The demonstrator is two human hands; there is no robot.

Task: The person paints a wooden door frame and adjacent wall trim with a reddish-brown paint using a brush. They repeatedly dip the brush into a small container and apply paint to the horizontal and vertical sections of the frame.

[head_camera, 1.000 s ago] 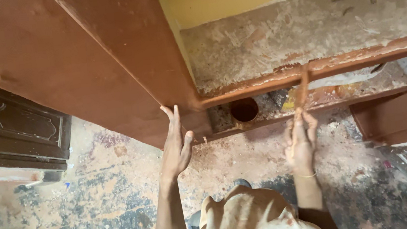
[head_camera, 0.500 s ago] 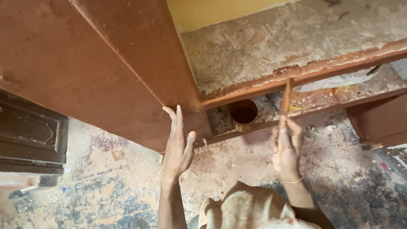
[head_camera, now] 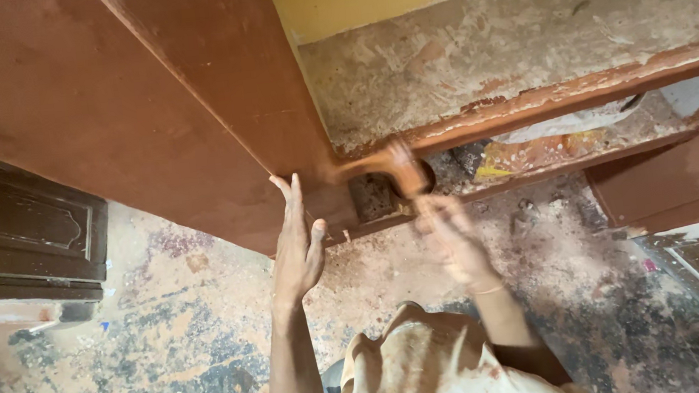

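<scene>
Hammer (head_camera: 389, 167) raised at the lower corner of the brown cabinet (head_camera: 211, 90), blurred with motion.

Your right hand (head_camera: 449, 238) grips the hammer's handle, with the head up beside the cabinet's bottom edge and above the red rail (head_camera: 562, 95). Your left hand (head_camera: 296, 248) lies open and flat against the cabinet panel, fingers spread, apparently to steady it. The hammer sits just right of that hand, close but not touching. Paint-stained floor (head_camera: 165, 325) lies below.
</scene>
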